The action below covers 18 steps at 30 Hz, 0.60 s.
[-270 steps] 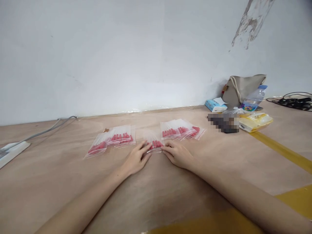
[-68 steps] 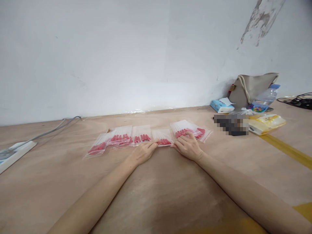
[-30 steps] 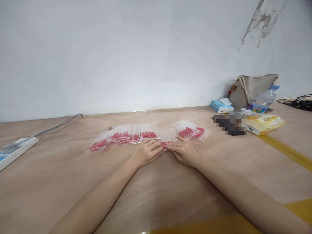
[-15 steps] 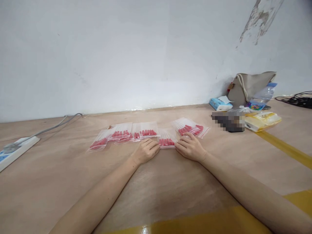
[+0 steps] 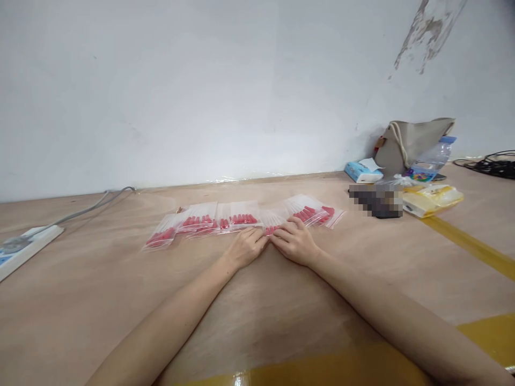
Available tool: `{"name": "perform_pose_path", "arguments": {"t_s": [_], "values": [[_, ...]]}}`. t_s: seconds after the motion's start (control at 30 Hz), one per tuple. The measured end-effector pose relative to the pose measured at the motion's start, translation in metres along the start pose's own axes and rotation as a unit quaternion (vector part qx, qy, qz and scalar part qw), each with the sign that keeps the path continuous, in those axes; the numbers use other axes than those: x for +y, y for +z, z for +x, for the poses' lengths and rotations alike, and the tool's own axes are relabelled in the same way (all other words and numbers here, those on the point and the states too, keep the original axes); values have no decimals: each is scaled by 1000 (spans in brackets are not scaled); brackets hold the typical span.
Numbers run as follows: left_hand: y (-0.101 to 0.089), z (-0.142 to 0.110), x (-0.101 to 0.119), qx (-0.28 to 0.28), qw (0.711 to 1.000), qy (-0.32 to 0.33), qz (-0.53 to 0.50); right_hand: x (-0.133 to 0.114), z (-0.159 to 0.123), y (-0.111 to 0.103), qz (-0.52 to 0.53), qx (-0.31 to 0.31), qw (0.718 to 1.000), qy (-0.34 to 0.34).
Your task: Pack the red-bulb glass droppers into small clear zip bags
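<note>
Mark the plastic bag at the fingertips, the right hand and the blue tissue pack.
Plastic bag (image 5: 272, 220): head view, clear upper part.
Right hand (image 5: 296, 244): head view, back of hand.
Blue tissue pack (image 5: 356, 172): head view, blue wrapper.

Soft light fell on a slightly blurred view

Diffuse light paled the wall (image 5: 161, 96), which dimmed at the upper right corner. Glare marked the yellow tape (image 5: 241, 377); a soft shadow lay on the tabletop (image 5: 261, 316) between the forearms (image 5: 177, 308). Detail in the plastic bags (image 5: 197, 217) smeared, and mosaic blocks masked part of a dark item (image 5: 388, 215)
</note>
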<state>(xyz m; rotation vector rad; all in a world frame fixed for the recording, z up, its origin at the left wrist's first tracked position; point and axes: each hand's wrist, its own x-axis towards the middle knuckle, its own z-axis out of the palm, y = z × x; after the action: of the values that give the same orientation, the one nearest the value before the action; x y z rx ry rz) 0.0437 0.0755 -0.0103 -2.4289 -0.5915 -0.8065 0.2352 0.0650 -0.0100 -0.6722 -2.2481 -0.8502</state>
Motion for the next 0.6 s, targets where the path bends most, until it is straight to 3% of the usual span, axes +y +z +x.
{"name": "perform_pose_path", "arguments": {"t_s": [0.17, 0.6], "values": [[0, -1, 0, 2, 1000, 2, 2, -2, 1, 6, -21, -14, 1000, -11], [-6, -2, 1, 27, 999, -18, -5, 26, -30, -15, -94, -57, 993, 30]]}}
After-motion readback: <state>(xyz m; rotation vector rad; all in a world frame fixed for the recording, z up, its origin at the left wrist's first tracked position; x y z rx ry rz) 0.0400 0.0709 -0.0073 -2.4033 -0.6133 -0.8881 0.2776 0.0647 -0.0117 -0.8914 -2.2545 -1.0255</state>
